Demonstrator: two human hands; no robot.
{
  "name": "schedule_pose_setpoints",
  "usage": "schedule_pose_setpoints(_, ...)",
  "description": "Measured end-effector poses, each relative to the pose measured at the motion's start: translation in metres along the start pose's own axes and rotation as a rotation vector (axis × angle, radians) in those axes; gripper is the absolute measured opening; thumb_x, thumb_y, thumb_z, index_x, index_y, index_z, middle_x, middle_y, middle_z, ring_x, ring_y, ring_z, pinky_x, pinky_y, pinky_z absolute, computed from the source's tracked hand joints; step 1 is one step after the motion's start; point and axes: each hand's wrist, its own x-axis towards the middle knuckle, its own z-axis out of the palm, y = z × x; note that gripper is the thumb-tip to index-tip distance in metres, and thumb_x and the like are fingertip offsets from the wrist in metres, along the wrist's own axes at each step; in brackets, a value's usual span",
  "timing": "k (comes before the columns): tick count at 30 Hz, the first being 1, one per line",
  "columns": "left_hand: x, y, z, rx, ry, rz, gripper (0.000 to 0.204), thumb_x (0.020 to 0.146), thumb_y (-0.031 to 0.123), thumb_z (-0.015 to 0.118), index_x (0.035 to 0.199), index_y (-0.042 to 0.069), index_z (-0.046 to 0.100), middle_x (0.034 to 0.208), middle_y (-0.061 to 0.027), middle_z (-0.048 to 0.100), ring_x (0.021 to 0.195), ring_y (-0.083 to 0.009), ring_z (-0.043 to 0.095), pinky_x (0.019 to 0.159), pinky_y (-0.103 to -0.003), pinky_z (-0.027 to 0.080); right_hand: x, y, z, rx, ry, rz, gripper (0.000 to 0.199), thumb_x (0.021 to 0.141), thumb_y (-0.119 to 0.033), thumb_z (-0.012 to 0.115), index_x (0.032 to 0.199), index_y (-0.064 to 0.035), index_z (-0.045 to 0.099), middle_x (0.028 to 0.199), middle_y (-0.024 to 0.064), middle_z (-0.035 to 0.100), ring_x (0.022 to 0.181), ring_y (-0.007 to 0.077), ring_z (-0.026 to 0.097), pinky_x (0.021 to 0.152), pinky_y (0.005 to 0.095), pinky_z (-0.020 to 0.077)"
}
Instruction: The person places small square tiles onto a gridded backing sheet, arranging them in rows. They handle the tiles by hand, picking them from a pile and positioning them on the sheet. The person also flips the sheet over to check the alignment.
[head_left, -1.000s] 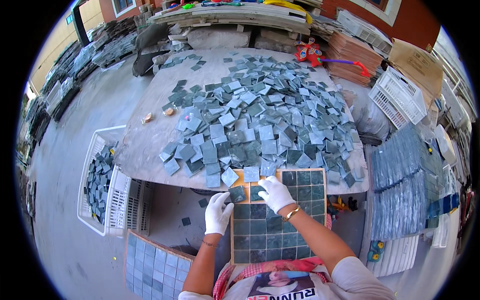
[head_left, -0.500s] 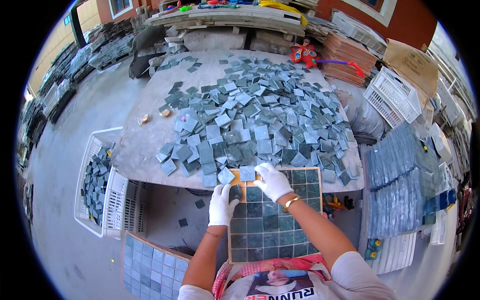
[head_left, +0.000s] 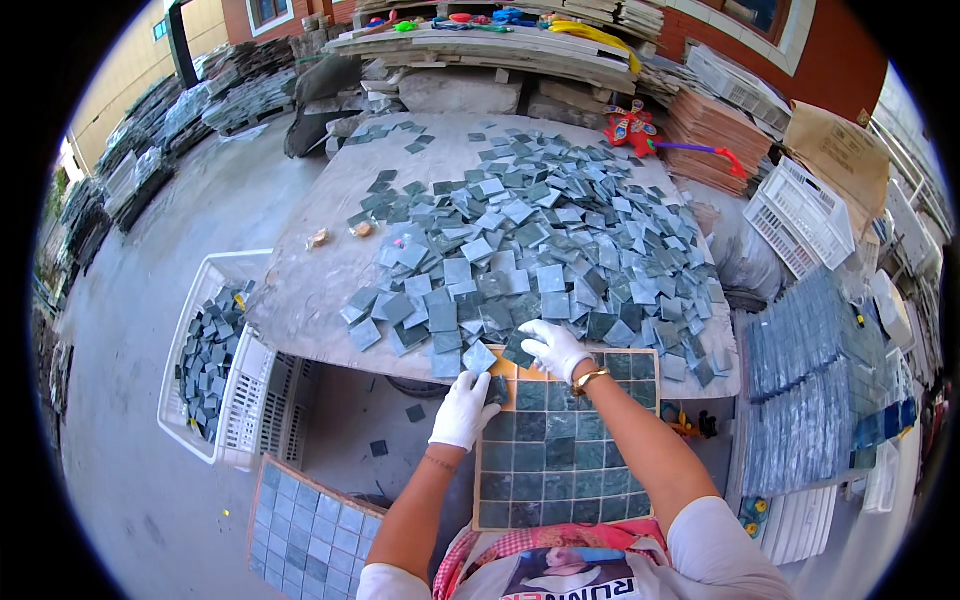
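Note:
A wooden grid tray (head_left: 566, 510) filled with dark green square tiles rests between my lap and the table edge. My left hand (head_left: 464, 410), in a white glove, pinches a dark tile (head_left: 497, 389) at the tray's top-left corner. My right hand (head_left: 553, 346), also gloved, lies on the tiles at the near edge of the big pile of grey-blue square tiles (head_left: 540, 240) and grips a dark tile there. A gold bracelet (head_left: 588, 378) sits on my right wrist.
The stone table (head_left: 320, 270) carries the tile pile. A white crate (head_left: 212, 360) with tiles stands at left, a finished tile sheet (head_left: 310, 535) leans below it. Stacked tile sheets (head_left: 820, 390) and white crates (head_left: 800, 215) sit at right. A red toy (head_left: 630, 125) lies far back.
My left hand has moved up to the tray's top-left corner with a tile. My right hand has shifted slightly left onto the pile's edge.

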Motion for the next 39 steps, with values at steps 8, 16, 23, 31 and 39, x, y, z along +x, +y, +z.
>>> schedule_pose_setpoints(8, 0.003, -0.002, -0.007, 0.015, 0.127, 0.048, 0.048, 0.071, 0.020, 0.071, 0.113, 0.003, 0.054, 0.099, -0.0162, 0.052, 0.089, -0.0359, 0.057, 0.078, -0.043, 0.049, 0.001, 0.007, 0.016, -0.499, -0.119, -0.187, 0.028, 0.088, -0.023, 0.052, 0.107, -0.0089, 0.067, 0.109, 0.0147, 0.066, 0.101, 0.0341, 0.061, 0.089, 0.0396, 0.0471)
schedule_pose_setpoints(16, 0.003, -0.016, -0.013, -0.089, 0.377, -0.196, 0.048, 0.071, 0.019, 0.072, 0.114, 0.001, 0.057, 0.103, -0.0152, 0.057, 0.077, -0.0276, 0.061, 0.070, -0.036, 0.053, -0.010, 0.007, 0.035, -0.657, 0.055, -0.396, 0.045, 0.075, -0.020, 0.073, 0.117, -0.0068, 0.059, 0.113, 0.0198, 0.055, 0.083, 0.0328, 0.062, 0.077, 0.0386, 0.0515)
schedule_pose_setpoints(23, -0.005, -0.023, -0.001, -0.189, 0.253, -0.224, 0.051, 0.072, 0.019, 0.072, 0.116, -0.001, 0.059, 0.103, -0.0154, 0.058, 0.079, -0.0246, 0.061, 0.071, -0.033, 0.052, -0.006, 0.018, 0.059, -0.782, 0.286, -0.418, 0.037, 0.078, -0.025, 0.072, 0.103, -0.0041, 0.056, 0.113, 0.0164, 0.053, 0.088, 0.0334, 0.063, 0.075, 0.0418, 0.0527)
schedule_pose_setpoints(31, 0.034, -0.020, -0.006, -0.188, 0.280, -0.174, 0.050, 0.071, 0.017, 0.075, 0.115, 0.000, 0.060, 0.095, -0.0132, 0.057, 0.069, -0.0204, 0.060, 0.064, -0.031, 0.052, -0.031, 0.007, 0.060, -0.812, 0.184, -0.398, 0.044, 0.073, -0.022, 0.075, 0.109, -0.0051, 0.055, 0.108, 0.0137, 0.052, 0.096, 0.0323, 0.060, 0.078, 0.0427, 0.0518)
schedule_pose_setpoints(39, 0.038, -0.022, -0.018, -0.116, 0.423, -0.162, 0.041, 0.072, 0.015, 0.071, 0.109, -0.001, 0.062, 0.085, -0.0116, 0.056, 0.064, -0.0202, 0.056, 0.063, -0.032, 0.050, -0.009, -0.017, 0.047, -0.549, 0.194, -0.131, 0.068, 0.061, -0.015, 0.084, 0.119, -0.0099, 0.049, 0.117, 0.0148, 0.049, 0.103, 0.0374, 0.058, 0.084, 0.0441, 0.0500)
